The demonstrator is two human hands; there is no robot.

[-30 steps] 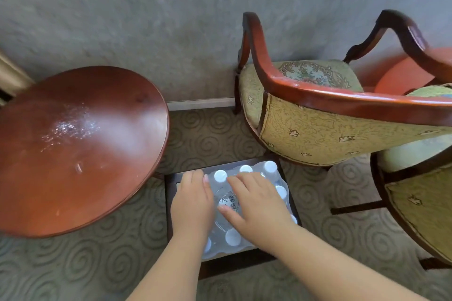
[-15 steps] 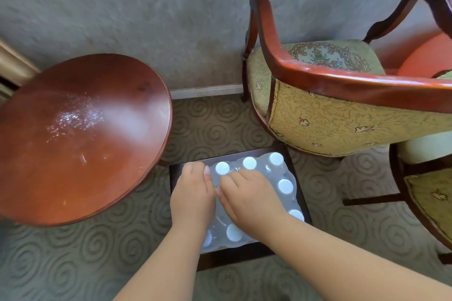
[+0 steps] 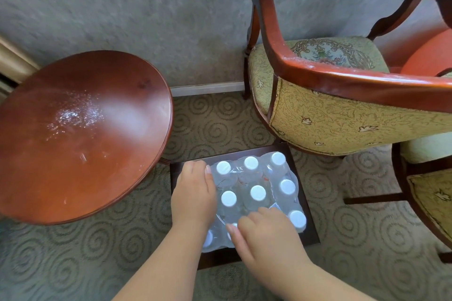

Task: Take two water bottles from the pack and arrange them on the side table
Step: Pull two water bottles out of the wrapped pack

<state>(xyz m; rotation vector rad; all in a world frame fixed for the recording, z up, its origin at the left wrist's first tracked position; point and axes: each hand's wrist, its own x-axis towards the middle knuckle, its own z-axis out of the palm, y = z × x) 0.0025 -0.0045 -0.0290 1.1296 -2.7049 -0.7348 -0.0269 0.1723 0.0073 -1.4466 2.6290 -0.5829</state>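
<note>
A shrink-wrapped pack of water bottles with white caps stands on a low dark square stand on the carpet. My left hand lies flat on the pack's left side, fingers together, pressing on the wrap. My right hand rests on the pack's near edge with fingers curled onto the plastic; whether it grips a bottle is hidden. The round red-brown side table stands to the left of the pack, its top bare apart from white specks.
An armchair with a curved wooden rail and yellow-green fabric stands right behind the pack. A second chair is at the right edge. The grey wall and white baseboard run behind. Swirl-patterned carpet covers the floor.
My right hand has slid from the middle of the pack toward its near edge, uncovering the centre caps. My left hand has stayed on the left side. The camera has shifted slightly.
</note>
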